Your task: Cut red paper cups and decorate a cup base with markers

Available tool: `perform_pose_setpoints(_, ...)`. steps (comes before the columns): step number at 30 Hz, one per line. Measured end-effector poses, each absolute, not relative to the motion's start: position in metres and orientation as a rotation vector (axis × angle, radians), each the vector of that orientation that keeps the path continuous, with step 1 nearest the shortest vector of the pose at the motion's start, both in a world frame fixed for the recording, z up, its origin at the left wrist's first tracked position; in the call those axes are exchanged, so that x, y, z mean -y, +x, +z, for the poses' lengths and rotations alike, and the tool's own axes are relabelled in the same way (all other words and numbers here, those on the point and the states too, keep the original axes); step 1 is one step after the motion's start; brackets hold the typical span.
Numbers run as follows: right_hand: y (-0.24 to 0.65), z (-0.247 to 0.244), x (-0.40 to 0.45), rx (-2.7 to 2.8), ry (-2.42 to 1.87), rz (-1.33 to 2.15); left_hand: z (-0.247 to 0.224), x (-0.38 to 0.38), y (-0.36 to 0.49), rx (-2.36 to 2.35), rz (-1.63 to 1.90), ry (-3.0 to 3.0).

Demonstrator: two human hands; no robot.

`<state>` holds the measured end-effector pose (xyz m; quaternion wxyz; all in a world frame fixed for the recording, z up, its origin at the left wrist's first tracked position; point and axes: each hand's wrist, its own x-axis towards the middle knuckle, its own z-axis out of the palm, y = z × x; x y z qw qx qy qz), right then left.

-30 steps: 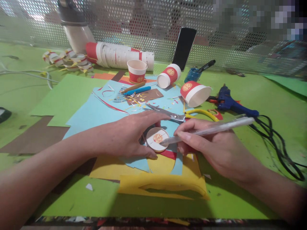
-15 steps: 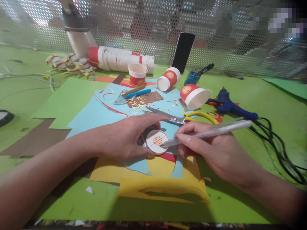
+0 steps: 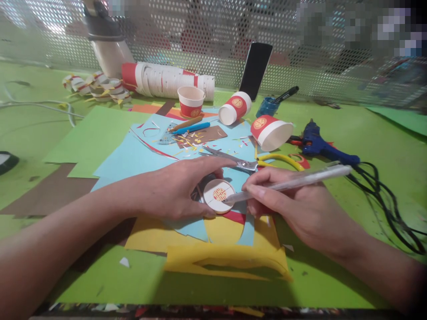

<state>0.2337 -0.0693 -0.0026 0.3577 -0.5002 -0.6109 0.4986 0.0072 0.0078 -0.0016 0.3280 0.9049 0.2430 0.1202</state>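
A round white disc (image 3: pixel 213 202) with a gold-and-red emblem and thin drawn lines lies in the middle, held at its left side between the thumb and fingers of my left hand (image 3: pixel 182 189). My right hand (image 3: pixel 280 193) grips a clear pen (image 3: pixel 307 177), its tip touching the disc beside the emblem. Just beyond the hands lie scissors (image 3: pixel 245 164) with yellow handles, blades pointing left. Under the disc are pieces of light blue paper (image 3: pixel 116 158) and yellow paper (image 3: pixel 150 235).
Behind are a standing paper cup (image 3: pixel 191 104), two tipped cups, a stack of cups (image 3: pixel 167 82) lying down, a phone (image 3: pixel 256 71) and a blue jar (image 3: pixel 267 107). At right rests a blue glue gun (image 3: pixel 313 141) with black cable. Blue and brown crayon-like sticks lie among paper scraps.
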Motion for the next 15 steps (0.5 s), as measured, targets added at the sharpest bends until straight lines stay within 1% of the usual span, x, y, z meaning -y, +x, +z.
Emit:
perform_pose_setpoints(10, 0.2362, -0.0060, 0.0664, 1.611, -1.297, 1.252, -0.0061, -0.0097, 0.0066, -0.584, 0.375, 2.407)
perform_pose_setpoints(15, 0.2365, -0.0059, 0.0685, 1.602, -1.295, 1.250, -0.0045, -0.0090, 0.0067, -0.601, 0.348, 2.416)
